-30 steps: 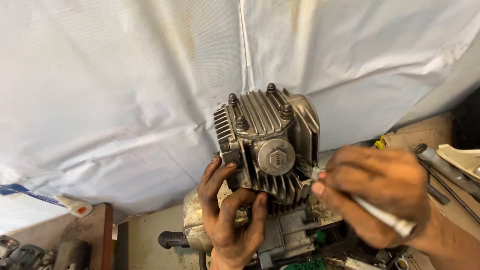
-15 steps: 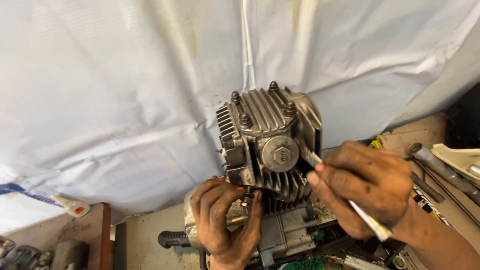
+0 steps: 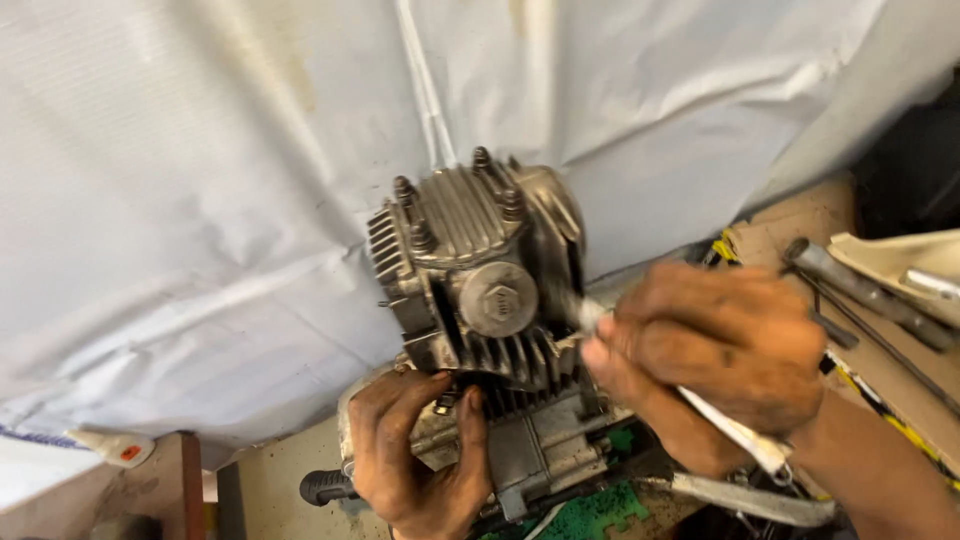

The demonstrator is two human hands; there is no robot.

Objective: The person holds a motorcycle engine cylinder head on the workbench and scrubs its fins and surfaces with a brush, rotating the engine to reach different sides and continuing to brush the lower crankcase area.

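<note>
A pale grey-white tarpaulin point(image 3: 200, 200) hangs as a backdrop across most of the view, creased and stained in places. Below it lies a cluttered workbench point(image 3: 800, 225) of bare brownish board at the right, with a patch of green point(image 3: 590, 515) at the bottom edge.

One small engine point(image 3: 480, 330) stands near the middle, its finned cylinder head uppermost. One round cap with a hexagonal centre point(image 3: 497, 297) sits on the side that faces the camera, and four dark stud nuts point(image 3: 405, 188) show on the top cover. At the right lie at least two long metal rods or bars point(image 3: 865, 290), beside a cream-coloured plastic part point(image 3: 900, 255). One small white bottle with an orange mark point(image 3: 112, 446) lies at the lower left.

The left hand point(image 3: 415, 465) comes up from below, fingers curled and spread against the engine case just under the fins, the thumb pressing beside them; it braces rather than grasps. The right hand point(image 3: 715, 360) reaches in from the right, fingers pinched closed around one slim white-handled tool point(image 3: 735, 430), perhaps a brush, though blur hides its tip. The tool's front end point(image 3: 585, 315) meets the fins just right of the round cap.
</note>
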